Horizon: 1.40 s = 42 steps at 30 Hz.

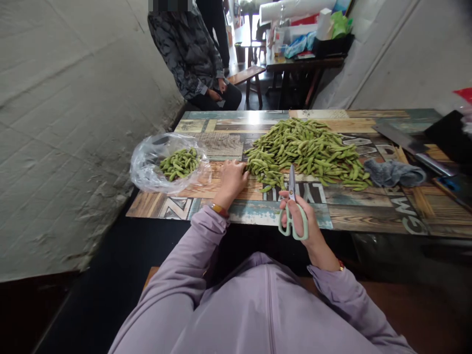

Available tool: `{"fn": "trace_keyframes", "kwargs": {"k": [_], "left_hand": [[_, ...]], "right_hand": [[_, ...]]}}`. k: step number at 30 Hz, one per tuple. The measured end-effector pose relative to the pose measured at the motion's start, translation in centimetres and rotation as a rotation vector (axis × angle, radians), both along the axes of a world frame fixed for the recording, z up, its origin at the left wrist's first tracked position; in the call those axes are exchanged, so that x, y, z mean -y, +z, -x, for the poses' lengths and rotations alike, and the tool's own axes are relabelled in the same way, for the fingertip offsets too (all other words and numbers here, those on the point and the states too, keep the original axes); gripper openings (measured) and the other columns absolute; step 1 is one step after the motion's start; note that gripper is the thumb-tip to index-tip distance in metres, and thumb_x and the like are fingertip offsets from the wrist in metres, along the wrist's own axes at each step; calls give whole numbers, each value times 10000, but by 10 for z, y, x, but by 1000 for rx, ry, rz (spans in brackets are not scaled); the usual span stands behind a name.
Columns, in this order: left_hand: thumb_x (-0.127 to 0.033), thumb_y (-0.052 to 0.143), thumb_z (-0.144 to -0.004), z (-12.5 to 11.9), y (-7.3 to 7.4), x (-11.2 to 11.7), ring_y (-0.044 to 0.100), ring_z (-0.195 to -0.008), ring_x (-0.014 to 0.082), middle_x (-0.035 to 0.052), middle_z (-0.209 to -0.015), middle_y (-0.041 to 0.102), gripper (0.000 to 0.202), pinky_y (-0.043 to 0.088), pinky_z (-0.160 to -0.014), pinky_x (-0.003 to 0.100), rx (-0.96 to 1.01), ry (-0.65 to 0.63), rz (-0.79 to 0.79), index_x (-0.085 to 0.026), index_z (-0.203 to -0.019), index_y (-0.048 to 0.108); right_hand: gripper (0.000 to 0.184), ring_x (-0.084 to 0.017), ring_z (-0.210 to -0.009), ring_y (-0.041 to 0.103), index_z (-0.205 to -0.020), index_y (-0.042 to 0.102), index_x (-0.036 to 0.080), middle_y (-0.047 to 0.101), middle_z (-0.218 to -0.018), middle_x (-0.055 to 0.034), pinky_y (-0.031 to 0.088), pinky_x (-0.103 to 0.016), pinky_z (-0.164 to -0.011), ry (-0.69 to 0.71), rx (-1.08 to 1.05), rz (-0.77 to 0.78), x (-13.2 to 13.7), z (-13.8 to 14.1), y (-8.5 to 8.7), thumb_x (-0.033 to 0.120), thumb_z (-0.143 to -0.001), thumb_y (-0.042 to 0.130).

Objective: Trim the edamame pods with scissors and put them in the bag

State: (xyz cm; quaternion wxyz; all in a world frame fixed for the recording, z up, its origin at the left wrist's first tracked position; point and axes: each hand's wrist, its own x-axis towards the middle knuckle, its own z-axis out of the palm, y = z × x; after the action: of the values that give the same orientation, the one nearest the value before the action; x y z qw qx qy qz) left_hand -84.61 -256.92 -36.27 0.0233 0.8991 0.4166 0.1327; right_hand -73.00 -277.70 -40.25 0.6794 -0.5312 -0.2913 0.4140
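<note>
A large heap of green edamame pods [302, 147] is spread over the wood-patterned table [354, 199]. My left hand [233, 179] rests at the heap's left edge, fingers curled down against the pods; whatever lies under the fingertips is hidden. In my right hand [304, 219] are scissors [292, 184] with pale green handles, held at the table's front edge. Their blades are together and point away from me towards the heap. Left of my left hand, a clear plastic bag [143, 164] lies spread wide, with a smaller pile of pods [179, 163] in it.
On the right are a grey cloth [394, 172], a cleaver [400, 137] and a dark object at the table's edge. Beyond the table sits a person in a patterned jacket [184, 54]. A bench [245, 75] and a cluttered second table [306, 63] stand farther back.
</note>
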Motion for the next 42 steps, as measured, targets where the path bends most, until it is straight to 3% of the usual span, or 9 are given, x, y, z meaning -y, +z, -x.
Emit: {"fn": "trace_keyframes", "kwargs": {"k": [6,13,17,21,25,29,32,36,42], "left_hand": [[-212,579,-859,-36,-7,-2,590,-1003,293,125,-1022,693,209,424,-890,419,72,-122,6,-186,-996,735],[-188,592,-866,-4,-1,5,607,-889,229,78,-894,704,120,437,-862,368,305,-82,103,-169,-930,691],[-248,633,-868,5,5,35,596,-908,238,66,-900,694,163,447,-860,379,163,-225,107,-192,-1009,693],[-296,694,-837,-7,10,58,561,-1052,303,135,-1099,647,276,445,-894,426,11,-302,27,-186,-1090,672],[-238,651,-854,-22,9,53,536,-1103,332,166,-1134,603,145,435,-922,451,-2,-298,49,-175,-985,661],[-152,588,-855,-16,1,40,565,-1029,294,138,-1039,621,68,448,-909,426,53,-253,110,-181,-885,642],[-122,571,-836,1,-8,33,586,-915,245,96,-915,630,86,460,-839,375,235,-221,216,-181,-817,631],[-183,629,-808,19,-16,28,541,-695,156,22,-726,594,47,423,-670,290,690,-121,512,-169,-766,613],[-259,791,-690,24,-5,35,462,-551,65,-38,-642,538,201,356,-522,211,1281,7,1095,-156,-740,625]], "right_hand": [[446,-65,-487,544,-1191,594,211,569,-875,14,487,-209,-392,5,1,-13,0,-1,0,553,-906,607],[429,-62,-489,546,-1192,585,210,564,-881,17,486,-208,-399,8,14,-22,0,0,3,542,-919,595],[427,-63,-487,546,-1186,590,210,569,-876,17,482,-209,-395,4,26,-27,1,0,2,543,-918,593],[427,-64,-486,542,-1185,592,212,578,-865,18,479,-206,-399,-1,40,-19,1,0,2,543,-916,593],[453,-67,-493,535,-1187,588,212,584,-862,13,483,-205,-407,-9,48,2,0,0,3,563,-901,599],[462,-65,-487,529,-1186,584,211,578,-869,12,476,-203,-396,1,36,4,0,-1,4,570,-896,600],[447,-64,-493,537,-1181,588,209,577,-869,14,485,-205,-405,4,47,0,1,-1,5,560,-904,598],[448,-64,-499,537,-1188,588,203,568,-869,15,491,-210,-414,-4,43,-5,2,0,6,555,-912,594],[473,-65,-498,534,-1182,595,204,578,-865,12,491,-210,-415,-26,46,20,1,1,4,578,-893,606]]}}
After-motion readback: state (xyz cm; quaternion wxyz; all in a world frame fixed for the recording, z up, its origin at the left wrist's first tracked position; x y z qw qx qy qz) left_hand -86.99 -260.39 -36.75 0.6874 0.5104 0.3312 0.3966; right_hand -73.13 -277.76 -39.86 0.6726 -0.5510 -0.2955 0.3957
